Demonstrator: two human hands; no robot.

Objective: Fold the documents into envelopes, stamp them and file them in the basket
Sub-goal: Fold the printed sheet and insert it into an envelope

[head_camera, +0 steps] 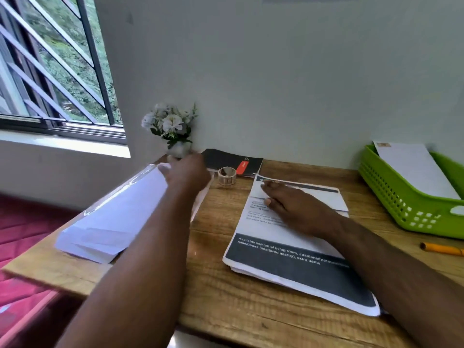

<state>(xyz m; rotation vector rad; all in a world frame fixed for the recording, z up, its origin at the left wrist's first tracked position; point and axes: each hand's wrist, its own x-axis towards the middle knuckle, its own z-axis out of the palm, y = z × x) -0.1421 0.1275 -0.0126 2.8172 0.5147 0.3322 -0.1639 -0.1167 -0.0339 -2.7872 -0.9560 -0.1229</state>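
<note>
Envelopes (110,217) lie under the left hand (187,172); documents (288,249) under the right hand (293,207); basket (401,199) further right; stamps (226,175) between the hands.

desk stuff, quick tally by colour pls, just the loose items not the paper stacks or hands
green: 1, basket
black: 1, notebook
orange: 1, pen
white: 2, flower vase, envelope in basket
brownish: 1, stamp roll
total: 6

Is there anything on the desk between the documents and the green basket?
Nothing visible. Bare desk lies between the documents under the right hand and the basket. The pen lies nearer, off that line.
</note>
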